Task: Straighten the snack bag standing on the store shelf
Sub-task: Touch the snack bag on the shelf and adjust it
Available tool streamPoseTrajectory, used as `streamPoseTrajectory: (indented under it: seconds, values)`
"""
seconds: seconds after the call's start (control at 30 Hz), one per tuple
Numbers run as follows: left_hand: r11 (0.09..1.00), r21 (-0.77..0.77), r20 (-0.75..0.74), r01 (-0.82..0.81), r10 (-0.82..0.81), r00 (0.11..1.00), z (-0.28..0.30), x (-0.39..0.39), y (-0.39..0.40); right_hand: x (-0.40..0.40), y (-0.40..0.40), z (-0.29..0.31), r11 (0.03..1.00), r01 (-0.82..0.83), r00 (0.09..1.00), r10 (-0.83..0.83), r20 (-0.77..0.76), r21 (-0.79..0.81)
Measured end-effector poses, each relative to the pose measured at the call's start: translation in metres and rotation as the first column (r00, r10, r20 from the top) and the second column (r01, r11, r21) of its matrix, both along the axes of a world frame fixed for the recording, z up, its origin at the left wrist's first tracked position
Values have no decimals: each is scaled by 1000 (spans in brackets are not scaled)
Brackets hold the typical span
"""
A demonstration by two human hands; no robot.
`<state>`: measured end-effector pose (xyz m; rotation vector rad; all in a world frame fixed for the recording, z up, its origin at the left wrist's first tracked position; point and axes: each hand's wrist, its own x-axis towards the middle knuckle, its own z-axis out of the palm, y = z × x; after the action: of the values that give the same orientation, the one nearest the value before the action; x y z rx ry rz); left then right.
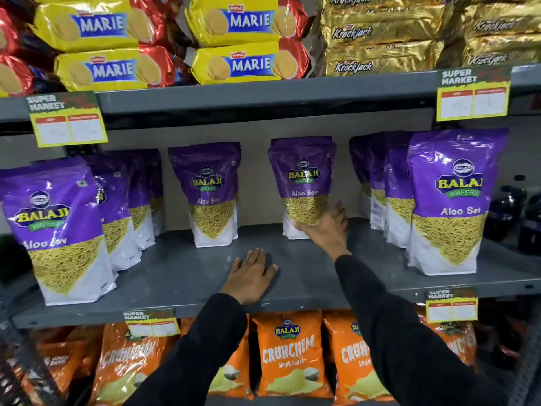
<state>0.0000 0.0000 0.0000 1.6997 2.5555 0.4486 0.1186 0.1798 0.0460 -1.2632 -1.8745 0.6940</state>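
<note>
A purple and white Aloo Sev snack bag stands upright at the back middle of the grey shelf. My right hand wraps around its lower right corner, thumb on the front and fingers behind. My left hand lies flat, palm down, on the bare shelf near the front edge, fingers spread, holding nothing. A second identical bag stands alone to the left of the held one.
More Aloo Sev bags stand in rows at the left and right ends. Marie biscuit packs and gold Krackjack packs fill the shelf above. Orange Crunchem bags sit below. Price tags hang from the shelf edges.
</note>
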Motion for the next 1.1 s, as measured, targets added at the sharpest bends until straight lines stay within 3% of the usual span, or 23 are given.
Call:
streamPoseTrajectory:
  seconds: [0.17,0.4,0.63,1.1]
  values:
    - [998,-58,15,13,-12,1000,-3,-9,6,-44,0,3,996,71,993,-75,-88,-53]
    - [990,-138,-76,37,-47,996,-8,-12,11,-77,11,-3,984,171,981,-174,-87,-44]
    - [994,-103,-61,35,-41,997,-12,-15,13,-80,14,-15,976,218,975,-217,-54,19]
    - [991,-131,-38,14,-19,999,-1,-8,11,-47,-19,-14,987,155,988,-155,-7,43]
